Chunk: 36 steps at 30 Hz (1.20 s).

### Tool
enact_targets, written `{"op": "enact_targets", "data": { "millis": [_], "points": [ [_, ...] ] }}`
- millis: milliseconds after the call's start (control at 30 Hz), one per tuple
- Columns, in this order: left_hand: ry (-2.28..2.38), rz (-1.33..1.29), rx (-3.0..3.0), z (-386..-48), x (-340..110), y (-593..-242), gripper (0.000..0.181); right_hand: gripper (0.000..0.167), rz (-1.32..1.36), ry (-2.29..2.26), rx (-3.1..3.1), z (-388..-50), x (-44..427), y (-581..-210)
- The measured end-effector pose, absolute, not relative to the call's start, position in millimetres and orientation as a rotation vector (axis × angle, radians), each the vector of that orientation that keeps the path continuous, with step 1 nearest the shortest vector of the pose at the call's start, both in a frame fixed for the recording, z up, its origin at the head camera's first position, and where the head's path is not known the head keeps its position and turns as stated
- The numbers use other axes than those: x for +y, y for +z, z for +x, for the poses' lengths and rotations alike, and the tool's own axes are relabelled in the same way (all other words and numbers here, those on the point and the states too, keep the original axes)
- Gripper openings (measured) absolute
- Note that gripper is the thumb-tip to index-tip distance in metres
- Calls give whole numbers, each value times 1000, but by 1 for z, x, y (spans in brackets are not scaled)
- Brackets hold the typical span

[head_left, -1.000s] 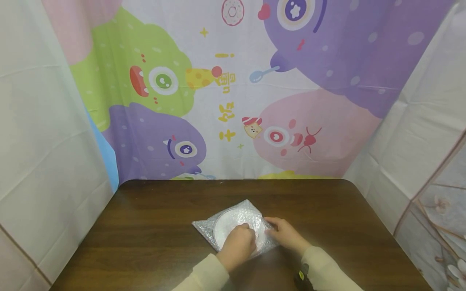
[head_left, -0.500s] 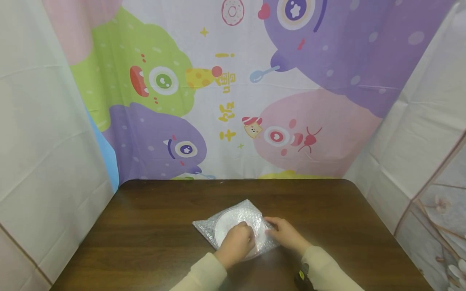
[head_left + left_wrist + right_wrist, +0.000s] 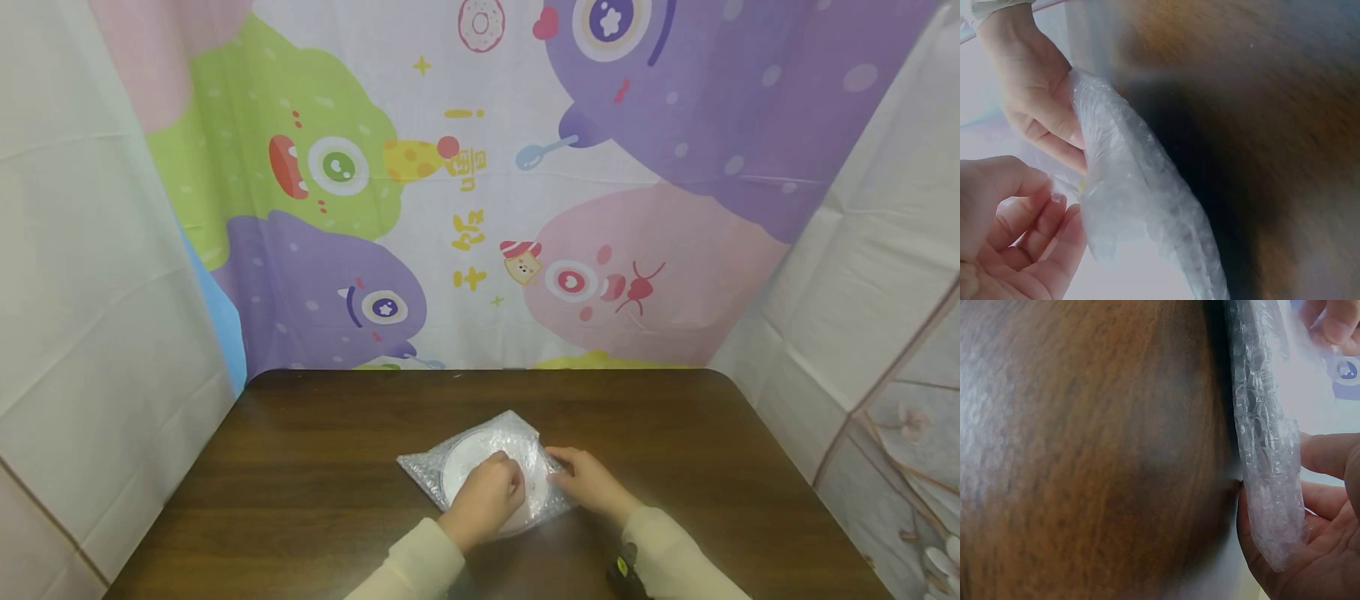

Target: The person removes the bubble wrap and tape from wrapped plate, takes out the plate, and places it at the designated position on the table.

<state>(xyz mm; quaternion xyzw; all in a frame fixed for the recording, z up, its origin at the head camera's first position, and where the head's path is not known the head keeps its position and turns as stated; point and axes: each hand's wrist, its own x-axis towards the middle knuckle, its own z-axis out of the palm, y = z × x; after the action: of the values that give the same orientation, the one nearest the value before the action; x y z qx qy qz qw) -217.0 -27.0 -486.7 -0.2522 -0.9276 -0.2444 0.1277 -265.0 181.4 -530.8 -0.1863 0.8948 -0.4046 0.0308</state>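
Observation:
A flat bubble wrap package [image 3: 429, 468] lies on the table, with a white round plate-like disc [image 3: 467, 457] showing through it. Over its front part, my left hand [image 3: 483, 500] has its fingers curled; in the left wrist view its thumb and fingertips pinch a thin clear piece at the wrap's edge. Whether that piece is tape or wrap I cannot tell. At the package's right corner, my right hand [image 3: 594, 485] grips the edge, fingers on both sides of the bubble wrap [image 3: 1269, 487] in the right wrist view.
The dark brown wooden table [image 3: 300, 492] extends around the package. Behind it hangs a curtain [image 3: 480, 333] printed with cartoon monsters. Pale cloth panels stand on both sides. A dark device [image 3: 624, 571] sits at the right wrist.
My left hand has shifted slightly left and away from me over the package. The right hand and the package have stayed in place.

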Motion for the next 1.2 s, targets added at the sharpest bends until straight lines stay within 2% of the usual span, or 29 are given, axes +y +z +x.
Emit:
{"op": "enact_targets", "data": {
  "millis": [300,700,900,1200],
  "points": [
    [-790,-725,-2696,-218,-31,-480,7,43,-572,-1232,2747,-264,183,-529],
    [-668,-697,-2704,-221,-49,-476,34,44,-597,-1257,2721,-263,183,-526],
    [-640,-663,-2644,-230,-66,-479,29,44,-623,-1258,2716,-264,183,-526],
    [-815,-455,-2581,-251,-87,-482,19,44,-631,-1256,2735,-263,184,-527]
  ]
}}
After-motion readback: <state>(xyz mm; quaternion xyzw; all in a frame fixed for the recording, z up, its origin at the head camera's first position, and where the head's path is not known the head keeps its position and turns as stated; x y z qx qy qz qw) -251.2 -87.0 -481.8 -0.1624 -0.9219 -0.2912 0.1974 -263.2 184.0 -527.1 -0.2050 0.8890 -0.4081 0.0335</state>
